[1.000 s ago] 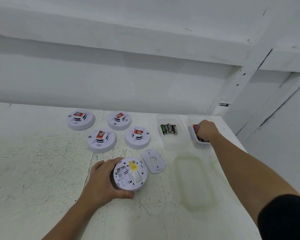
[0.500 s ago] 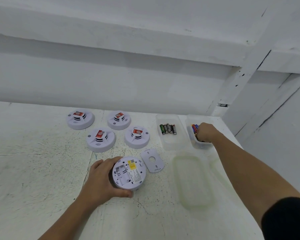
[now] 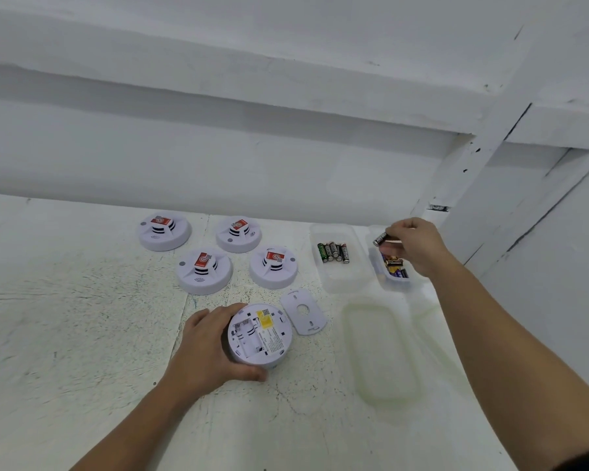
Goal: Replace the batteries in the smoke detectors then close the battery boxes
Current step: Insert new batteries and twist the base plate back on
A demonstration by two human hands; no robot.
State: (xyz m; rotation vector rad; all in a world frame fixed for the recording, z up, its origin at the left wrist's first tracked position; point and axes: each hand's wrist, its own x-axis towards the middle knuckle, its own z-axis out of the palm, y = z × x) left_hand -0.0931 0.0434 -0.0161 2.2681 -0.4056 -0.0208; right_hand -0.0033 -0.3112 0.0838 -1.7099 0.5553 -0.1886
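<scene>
Now right hand lifts clear of battery box at 2 o'clock, grip pinching fresh battery. Left hand grip clasps opened smoke detector on desk at 6 o'clock, compartment empty, loading likely next.

Bare workroom: scuffed white table, whitewashed walls.
</scene>
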